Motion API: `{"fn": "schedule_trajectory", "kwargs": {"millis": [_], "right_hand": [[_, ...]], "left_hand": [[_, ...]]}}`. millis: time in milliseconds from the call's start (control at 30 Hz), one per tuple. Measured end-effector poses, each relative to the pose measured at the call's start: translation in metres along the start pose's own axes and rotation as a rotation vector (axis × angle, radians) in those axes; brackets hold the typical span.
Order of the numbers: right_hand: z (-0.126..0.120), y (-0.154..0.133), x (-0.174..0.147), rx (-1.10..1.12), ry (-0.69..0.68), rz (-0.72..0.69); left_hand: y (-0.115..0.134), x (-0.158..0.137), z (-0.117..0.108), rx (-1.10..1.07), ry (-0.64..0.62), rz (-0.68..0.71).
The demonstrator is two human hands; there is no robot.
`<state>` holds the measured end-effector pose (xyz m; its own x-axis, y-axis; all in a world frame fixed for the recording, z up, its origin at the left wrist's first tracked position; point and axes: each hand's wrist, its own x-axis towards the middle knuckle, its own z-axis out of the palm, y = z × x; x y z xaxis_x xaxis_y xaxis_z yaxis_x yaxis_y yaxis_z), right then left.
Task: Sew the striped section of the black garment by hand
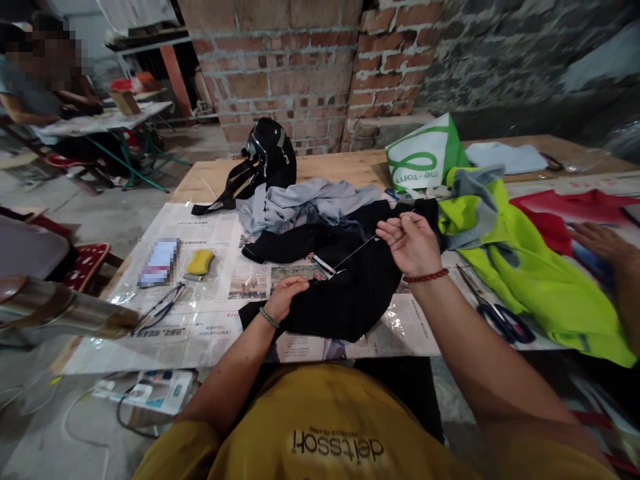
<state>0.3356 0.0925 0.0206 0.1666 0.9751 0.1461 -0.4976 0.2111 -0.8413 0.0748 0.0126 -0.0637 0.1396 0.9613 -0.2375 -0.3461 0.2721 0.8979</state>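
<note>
Black cloth (345,307) lies bunched on the table in front of me. My left hand (286,297) pinches its edge, close to a white strip (325,265) on the cloth. Raised above the garment, my right hand (413,243) has thumb and fingertips pressed together. A thin pale thread (356,251) runs taut from the cloth near my left hand up toward my right hand. Any needle in those fingertips is too small to make out. Dark-handled scissors (493,313) rest to the right of my right forearm.
Newspaper under clear plastic covers the wooden table (210,175). On the left are a phone (159,262), yellow sponge (200,262), glasses (163,308) and metal flask (65,310). A neon-yellow garment (540,287) lies right, near another person's hand (600,241). Behind sit a black bag (275,157) and grey cloth (305,203).
</note>
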Motion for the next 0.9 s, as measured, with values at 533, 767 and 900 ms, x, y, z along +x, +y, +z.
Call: {"fn": "schedule_trajectory", "kwargs": {"millis": [533, 767, 900], "right_hand": [[-0.005, -0.054, 0.053, -0.162, 0.171, -0.256], [-0.007, -0.067, 0.064, -0.195, 0.109, -0.283], [0.004, -0.047, 0.046, -0.251, 0.102, -0.279]], "left_hand": [[0.000, 0.000, -0.003, -0.021, 0.018, 0.014], [0.002, -0.001, -0.001, -0.016, 0.016, 0.017], [0.003, -0.001, 0.000, -0.028, 0.019, 0.000]]}}
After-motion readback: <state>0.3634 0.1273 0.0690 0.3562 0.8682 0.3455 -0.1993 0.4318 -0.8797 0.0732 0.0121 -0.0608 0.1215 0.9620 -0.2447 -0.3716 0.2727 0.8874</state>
